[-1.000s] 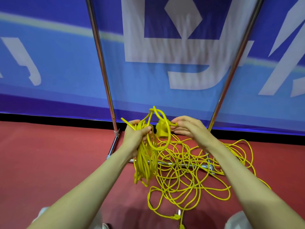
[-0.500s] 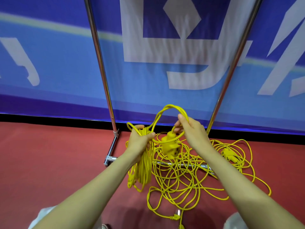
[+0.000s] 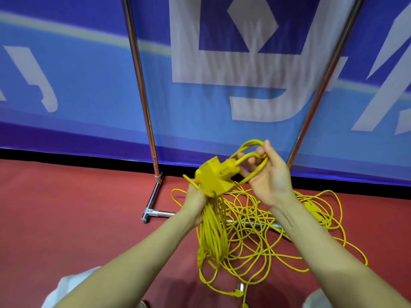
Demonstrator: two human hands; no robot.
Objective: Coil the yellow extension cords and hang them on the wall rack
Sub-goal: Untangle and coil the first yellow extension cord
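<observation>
Far left is just red floor (image 3: pixel 66 207), matte and a bit grainy. Behind it hangs a blue and purple banner (image 3: pixel 89 85) with big white shapes printed on it. A shiny round chrome pole (image 3: pixel 140 85) comes down in front of the banner and joins a chrome base tube (image 3: pixel 153 196) lying flat on the floor.

The left hand (image 3: pixel 195 203) has its fingers wrapped round the top of a coiled bundle (image 3: pixel 213 236) of thin yellow cord. It's long narrow loops bunched tight, hanging straight down from the fist with the ends just above the floor. Right on top of that fist sits a chunky yellow plastic socket block (image 3: pixel 213 178), boxy but smeared by motion blur, so I can't make out any detail on it.

The right hand (image 3: pixel 271 176) is a bit higher up, palm facing the camera. Its thumb and fingers are curled round a rounded loop (image 3: pixel 249 143) of the same cord, which runs from the block.

Under and to the right of both hands, the rest of the cord is a loose tangle (image 3: pixel 255 252) of overlapping circles spread on the floor, partly draped over the base tube. A small yellow plug (image 3: pixel 238 292) lies at its near edge. A second chrome pole (image 3: pixel 322 85) slants up on the right.
</observation>
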